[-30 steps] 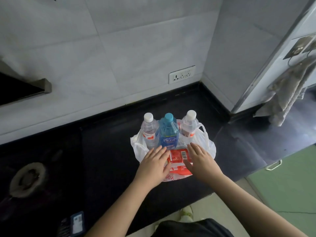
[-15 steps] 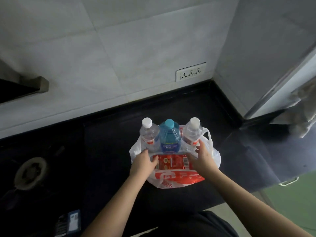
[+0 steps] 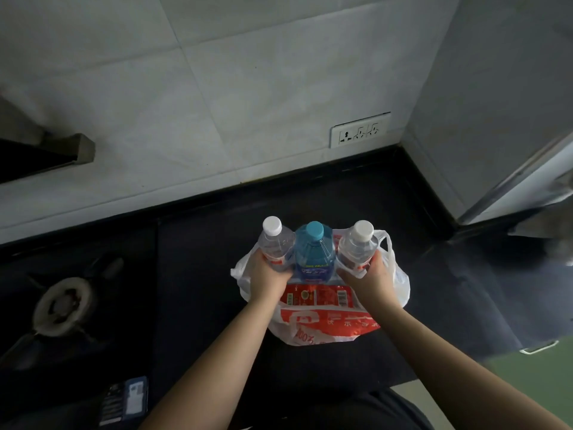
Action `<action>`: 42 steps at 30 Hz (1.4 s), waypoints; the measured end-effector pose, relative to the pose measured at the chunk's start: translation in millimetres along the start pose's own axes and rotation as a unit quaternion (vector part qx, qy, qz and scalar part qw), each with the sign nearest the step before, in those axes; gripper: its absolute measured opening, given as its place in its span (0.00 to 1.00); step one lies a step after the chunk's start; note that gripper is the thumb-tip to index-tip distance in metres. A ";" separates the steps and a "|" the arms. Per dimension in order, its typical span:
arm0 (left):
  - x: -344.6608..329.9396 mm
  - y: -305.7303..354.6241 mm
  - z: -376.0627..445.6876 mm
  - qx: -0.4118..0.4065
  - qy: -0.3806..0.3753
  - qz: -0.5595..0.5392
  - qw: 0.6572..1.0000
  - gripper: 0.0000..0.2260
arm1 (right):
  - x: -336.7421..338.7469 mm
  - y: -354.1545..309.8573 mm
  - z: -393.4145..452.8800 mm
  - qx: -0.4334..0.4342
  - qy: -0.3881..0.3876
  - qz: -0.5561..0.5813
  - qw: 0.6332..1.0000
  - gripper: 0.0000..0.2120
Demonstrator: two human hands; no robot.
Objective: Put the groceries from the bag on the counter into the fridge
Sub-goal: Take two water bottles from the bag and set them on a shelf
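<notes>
A white and red plastic bag (image 3: 322, 327) sits on the black counter (image 3: 201, 274). Three bottles stand upright in it: a clear one with a white cap on the left (image 3: 276, 240), a blue one with a blue cap in the middle (image 3: 313, 252), and a clear one with a white cap on the right (image 3: 356, 243). A red packet (image 3: 319, 296) lies in front of them inside the bag. My left hand (image 3: 268, 277) is wrapped around the left clear bottle. My right hand (image 3: 370, 279) grips the right clear bottle.
A gas burner (image 3: 63, 302) is set in the counter at the left. A wall socket (image 3: 359, 131) is on the tiled wall behind. The fridge edge (image 3: 521, 172) stands at the right, with a cloth (image 3: 555, 231) hanging by it. A small card (image 3: 133, 395) lies near the front edge.
Both hands moved forward from the bag's rim and closed around the two outer clear bottles. The view shifted closer to the bag.
</notes>
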State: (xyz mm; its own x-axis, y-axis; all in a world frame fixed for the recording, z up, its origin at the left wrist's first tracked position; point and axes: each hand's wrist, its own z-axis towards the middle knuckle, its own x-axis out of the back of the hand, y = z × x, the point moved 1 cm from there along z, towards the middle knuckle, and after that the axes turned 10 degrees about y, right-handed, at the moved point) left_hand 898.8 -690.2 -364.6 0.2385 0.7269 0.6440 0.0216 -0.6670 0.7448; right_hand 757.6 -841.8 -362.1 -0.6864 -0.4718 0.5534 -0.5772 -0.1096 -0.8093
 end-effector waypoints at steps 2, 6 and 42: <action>-0.8 0.9 -0.6 0.003 0.007 -0.011 1.000 0.12 | -0.2 0.5 0.6 -0.002 0.009 -0.007 1.000 0.23; 2.1 -2.4 -5.1 -0.002 0.022 -0.040 0.999 0.17 | 1.4 -4.0 -3.0 -0.001 0.026 -0.002 1.000 0.17; 158.8 14.8 -118.4 0.085 -0.196 -0.483 0.849 0.30 | 103.6 -69.8 -132.5 -0.086 -0.293 0.598 0.741 0.26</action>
State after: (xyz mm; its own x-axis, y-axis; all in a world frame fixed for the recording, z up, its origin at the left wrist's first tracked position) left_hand 822.0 -565.4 -230.6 0.3329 0.8603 -0.3861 0.5231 0.1721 0.8347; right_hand 668.1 -767.1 -222.2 -0.4718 -0.4462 -0.7605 0.2065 0.7826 -0.5873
